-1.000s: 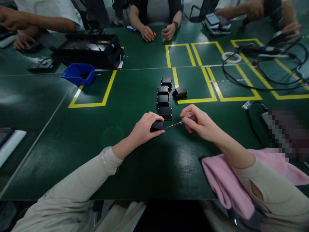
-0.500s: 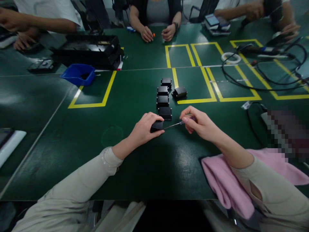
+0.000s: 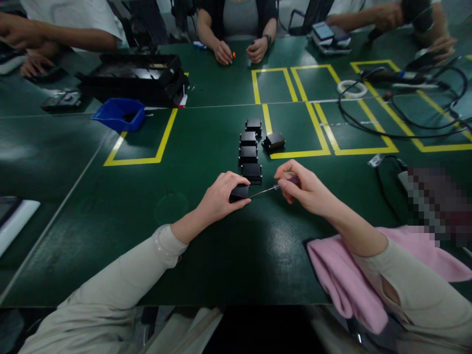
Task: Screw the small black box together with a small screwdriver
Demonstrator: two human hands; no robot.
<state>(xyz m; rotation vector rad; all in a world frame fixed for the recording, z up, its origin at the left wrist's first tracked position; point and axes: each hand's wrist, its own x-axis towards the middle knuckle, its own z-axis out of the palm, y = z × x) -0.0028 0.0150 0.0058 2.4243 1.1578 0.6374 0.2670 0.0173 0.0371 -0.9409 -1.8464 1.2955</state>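
Note:
My left hand (image 3: 224,195) is closed around a small black box (image 3: 239,193) on the green table, thumb on the near side and fingers on the far side. In my right hand (image 3: 300,186) is a screwdriver (image 3: 275,187), gripped by its dark handle. Its thin shaft points left, and the tip meets the box's right end near my left thumb; the exact contact is too small to make out. Just beyond, several similar black boxes (image 3: 251,172) stand in a column. One more black box (image 3: 275,141) sits askew to the right of them.
A blue bin (image 3: 121,113) and stacked black trays (image 3: 132,78) stand at the far left. A pink cloth (image 3: 346,280) lies under my right forearm. Black cables (image 3: 398,132) and a white ring (image 3: 352,89) lie at the right. Co-workers' hands (image 3: 257,50) are across the table.
Almost nothing differs. My right hand has shifted very slightly, with the screwdriver tip still at the box's end; my left hand stays in place.

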